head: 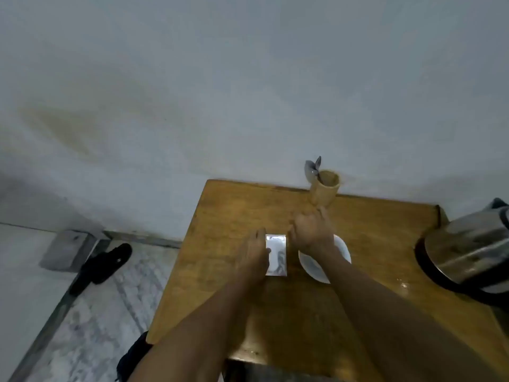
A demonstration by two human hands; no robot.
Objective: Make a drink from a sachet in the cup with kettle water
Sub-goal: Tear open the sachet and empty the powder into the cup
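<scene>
This looks like a plain room in a home. A small wooden table (371, 244) stands against a bare, stained wall (192, 92), with a steel kettle (468, 246) at the right edge. A black slipper (102, 266) lies on the marbled floor (91, 326) at lower left.

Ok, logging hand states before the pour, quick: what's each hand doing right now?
Left hand: open, flat on the silver sachet.
Right hand: fingers curled above the white cup; whether it holds anything cannot be told.
</scene>
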